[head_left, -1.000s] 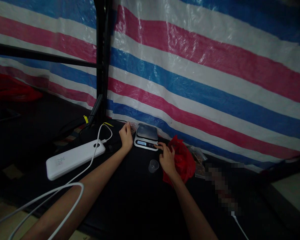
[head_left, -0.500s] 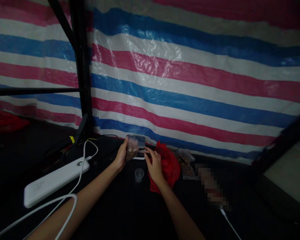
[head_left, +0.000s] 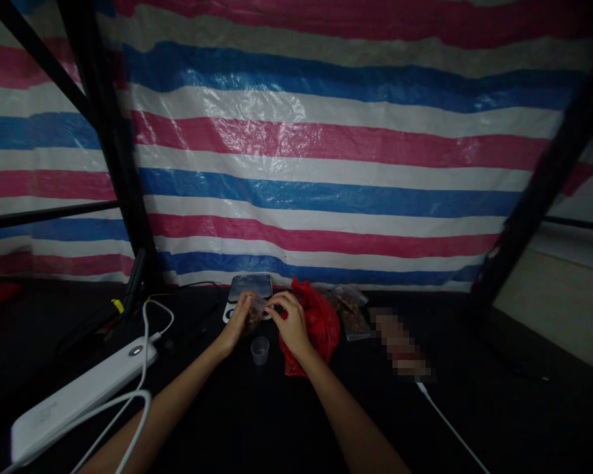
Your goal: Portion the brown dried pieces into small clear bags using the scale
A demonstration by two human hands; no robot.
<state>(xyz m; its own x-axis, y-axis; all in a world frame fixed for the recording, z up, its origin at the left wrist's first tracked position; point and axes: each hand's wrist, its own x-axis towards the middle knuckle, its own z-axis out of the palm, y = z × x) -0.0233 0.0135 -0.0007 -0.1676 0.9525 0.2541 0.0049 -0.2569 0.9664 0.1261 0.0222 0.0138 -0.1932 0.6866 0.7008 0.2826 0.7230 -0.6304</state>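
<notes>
My left hand (head_left: 236,327) is closed around a small clear plastic bag (head_left: 254,318) with brownish bits inside. The fingers of my right hand (head_left: 290,322) pinch the bag's upper right edge. Just behind them lies a small digital scale (head_left: 250,287) with a dark square plate and a white front. In front of my hands stands a small clear plastic cup (head_left: 259,351). A crumpled red plastic bag (head_left: 321,326) lies beside and partly under my right wrist.
Several clear bags of brown bits (head_left: 352,313) lie right of the red bag. A white power bank (head_left: 84,395) with a white cable (head_left: 145,368) is at the left. Behind the black table hangs a striped plastic sheet (head_left: 316,178), between dark metal posts (head_left: 109,151).
My right hand has come to the plastic bag and now pinches its edge. The bag has moved from over the scale's left side to in front of it. The camera view has shifted.
</notes>
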